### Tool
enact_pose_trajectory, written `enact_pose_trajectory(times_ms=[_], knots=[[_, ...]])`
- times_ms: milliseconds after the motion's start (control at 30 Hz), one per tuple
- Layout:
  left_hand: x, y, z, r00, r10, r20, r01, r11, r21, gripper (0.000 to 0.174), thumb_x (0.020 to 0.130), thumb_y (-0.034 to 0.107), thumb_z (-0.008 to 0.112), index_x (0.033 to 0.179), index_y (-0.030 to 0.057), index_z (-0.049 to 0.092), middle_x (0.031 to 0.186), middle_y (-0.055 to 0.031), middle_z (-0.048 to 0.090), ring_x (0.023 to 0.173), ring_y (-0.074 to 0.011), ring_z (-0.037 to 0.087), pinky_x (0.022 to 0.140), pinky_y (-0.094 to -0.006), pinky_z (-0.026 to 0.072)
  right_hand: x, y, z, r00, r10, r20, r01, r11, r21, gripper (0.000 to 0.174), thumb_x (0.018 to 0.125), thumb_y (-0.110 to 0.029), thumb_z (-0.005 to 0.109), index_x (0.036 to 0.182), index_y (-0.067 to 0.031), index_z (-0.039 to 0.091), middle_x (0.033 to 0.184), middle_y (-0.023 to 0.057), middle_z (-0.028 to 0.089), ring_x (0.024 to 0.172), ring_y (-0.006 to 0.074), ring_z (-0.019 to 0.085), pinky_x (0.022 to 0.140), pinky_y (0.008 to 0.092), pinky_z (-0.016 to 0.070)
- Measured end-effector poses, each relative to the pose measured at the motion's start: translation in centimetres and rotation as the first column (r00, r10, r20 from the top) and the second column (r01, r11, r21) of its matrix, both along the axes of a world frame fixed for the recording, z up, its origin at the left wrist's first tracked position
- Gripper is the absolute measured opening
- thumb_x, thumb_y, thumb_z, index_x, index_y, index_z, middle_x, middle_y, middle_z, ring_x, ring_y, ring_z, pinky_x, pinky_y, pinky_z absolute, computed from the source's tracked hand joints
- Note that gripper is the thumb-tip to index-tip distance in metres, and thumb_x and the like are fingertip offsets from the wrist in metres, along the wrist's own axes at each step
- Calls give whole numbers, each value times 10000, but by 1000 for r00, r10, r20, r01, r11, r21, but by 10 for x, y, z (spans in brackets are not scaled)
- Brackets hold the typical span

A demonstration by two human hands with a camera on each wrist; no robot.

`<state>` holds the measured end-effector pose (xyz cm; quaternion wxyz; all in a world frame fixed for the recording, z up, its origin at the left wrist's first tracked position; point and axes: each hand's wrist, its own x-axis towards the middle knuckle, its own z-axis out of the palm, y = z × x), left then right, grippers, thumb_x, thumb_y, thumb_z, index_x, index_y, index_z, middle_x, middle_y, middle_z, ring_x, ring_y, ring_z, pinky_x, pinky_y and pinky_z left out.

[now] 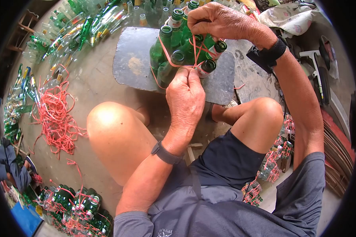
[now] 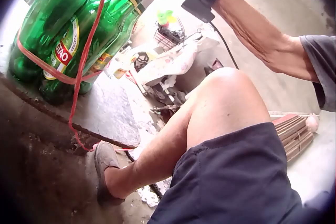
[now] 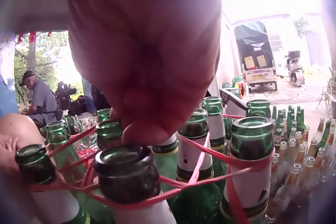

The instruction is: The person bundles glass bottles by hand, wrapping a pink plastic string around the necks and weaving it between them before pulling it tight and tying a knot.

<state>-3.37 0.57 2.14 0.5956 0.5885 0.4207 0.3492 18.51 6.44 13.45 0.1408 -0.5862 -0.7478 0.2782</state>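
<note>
Several green bottles point(image 1: 157, 53) stand upright in a tight cluster on a dark board point(image 1: 126, 59). Pink twine point(image 1: 165, 50) runs around the bottles and crosses between their necks; in the left wrist view a band of twine point(image 2: 50, 68) also circles their bodies. The left hand point(image 1: 186, 96) pinches the twine at the near side of the necks. Above the cluster the right hand point(image 1: 221, 21) pinches a strand between thumb and fingers. In the right wrist view the right hand point(image 3: 147, 61) hangs over the bottle mouths, its fingertips partly hidden behind a neck.
A heap of loose pink twine point(image 1: 55, 118) lies on the floor at left. Loose bottles point(image 1: 83, 33) cover the floor beyond. Tied bottle bundles point(image 1: 87, 205) stand at lower left. The person's knees flank the board. Another person point(image 3: 41, 98) sits in the background.
</note>
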Motion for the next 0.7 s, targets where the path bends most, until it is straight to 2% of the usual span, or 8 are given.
enact_pose_trajectory(times_ms=[33,100,233,333,400,433,500,700], knots=[[0,0,1,1000,1,-10,-1,1000,0,206,1071,174,623,1008,7,726,832,-245,712,790,-434,724,713,-474,554,-1,1,2,1000,0,-1,0,1000,0,87,1000,-99,677,975,-21,709,760,36,659,710,123,576,658,335,497],[0,0,-3,1000,1,-8,-1,1000,15,206,1071,174,622,1010,8,727,834,-246,712,793,-434,725,714,-474,555,-5,1,6,996,-86,15,87,987,-136,101,1003,-113,681,973,-24,718,748,28,641,708,122,571,649,333,497],[-1,0,-3,1000,-5,-7,5,1000,8,205,1071,174,619,1024,7,730,826,-247,707,788,-435,721,714,-474,554,-7,3,7,992,-120,-30,112,974,-195,109,1011,-121,679,972,-26,715,754,21,634,713,107,571,642,324,497],[-1,0,-2,999,-21,-33,20,1000,-21,211,1072,174,616,1012,3,723,812,-245,701,773,-435,715,706,-479,549,-6,10,-3,988,-149,43,155,968,-196,82,989,-108,690,983,-30,714,772,55,667,717,159,637,674,340,532],[-2,0,-1,999,-25,-33,25,1000,-8,214,1072,175,616,996,3,718,805,-243,699,764,-435,712,700,-481,547,4,24,-31,999,42,3,-41,998,-37,130,997,-144,714,951,-25,692,698,40,646,616,145,627,575,344,525],[-2,1,-1,999,-27,-33,27,1000,5,219,1072,176,615,979,3,713,799,-241,697,756,-435,709,693,-483,544,6,25,-33,999,43,3,-43,998,-37,130,997,-144,714,951,-25,692,698,40,646,616,145,627,575,344,525],[-4,1,6,999,-26,-31,26,1000,-12,223,1070,178,617,963,5,707,796,-238,697,754,-435,709,689,-485,542,6,25,-34,999,-43,7,44,990,-133,135,1003,-140,715,934,-25,704,659,18,627,516,111,590,468,298,492],[-7,2,0,998,-32,-58,31,999,-27,227,1052,188,632,928,10,701,778,-224,698,741,-434,704,686,-479,539,0,27,-30,995,-100,-3,97,971,-218,86,993,-107,728,947,-36,744,642,29,632,442,113,572,402,294,491]])
